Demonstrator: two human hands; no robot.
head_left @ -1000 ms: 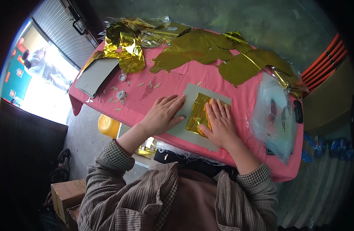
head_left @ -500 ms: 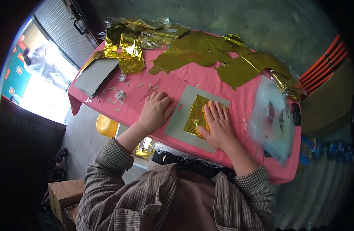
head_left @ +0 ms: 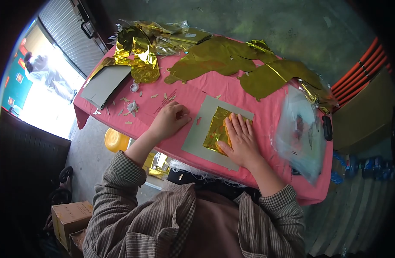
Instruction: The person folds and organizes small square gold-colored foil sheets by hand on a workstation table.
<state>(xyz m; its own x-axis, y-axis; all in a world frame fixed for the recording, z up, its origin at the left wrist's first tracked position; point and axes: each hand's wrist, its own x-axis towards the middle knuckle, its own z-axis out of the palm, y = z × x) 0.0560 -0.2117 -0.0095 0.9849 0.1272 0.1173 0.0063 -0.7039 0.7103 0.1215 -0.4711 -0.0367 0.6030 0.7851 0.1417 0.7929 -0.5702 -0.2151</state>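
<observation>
A grey card with a small cut-out slot lies slanted on the pink tablecloth. On it rests a folded piece of gold foil. My right hand lies flat over the foil's right part, fingers stretched. An orange, soft-looking piece shows from under its palm. Left of the card, my left hand is closed, fingers curled and thumb against them; what they pinch, if anything, is hidden. A clear plastic bag with printed text lies just beyond it.
Large gold foil shapes spread along the far side. Grey cards are stacked at left, near small cut-out scraps. Clear bags and a black object lie at right. A person is outside the doorway.
My left hand has drawn slightly back from the card's left edge, and its fingers have curled in. My right hand stays flat on the foil. The whole view has shifted a little.
</observation>
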